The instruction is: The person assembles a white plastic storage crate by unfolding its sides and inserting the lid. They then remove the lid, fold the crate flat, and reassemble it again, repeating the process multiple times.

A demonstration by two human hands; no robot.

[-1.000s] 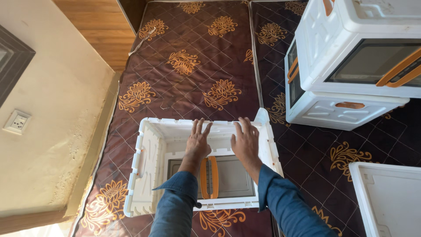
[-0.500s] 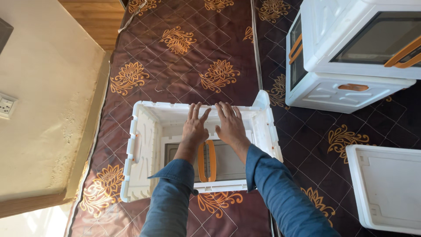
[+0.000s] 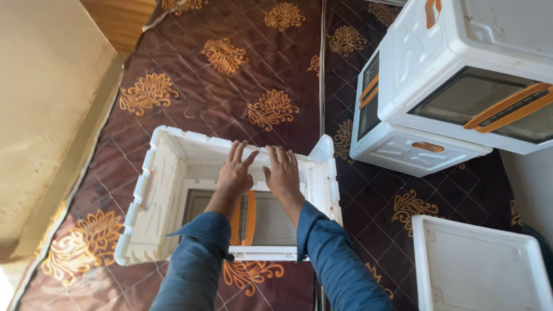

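Note:
A white folding plastic crate [image 3: 151, 190] lies on a brown quilted mattress [image 3: 230, 75], partly unfolded, its side walls up. My left hand [image 3: 235, 171] and my right hand [image 3: 282, 173] reach into it side by side, palms flat against the inner far wall, fingers spread. Beneath my wrists lies the crate's grey panel with an orange handle [image 3: 246, 217]. Both arms wear blue sleeves. Neither hand grips anything.
Two assembled white crates [image 3: 455, 75] with grey windows and orange handles stand stacked at the upper right. A flat white lid [image 3: 478, 270] lies at the lower right. A beige wall [image 3: 40, 103] runs along the left, with wooden floor [image 3: 121, 17] beyond the mattress.
My two hands have drawn closer together on the far wall of the crate. The view has shifted and tilted, so the crate now sits further left.

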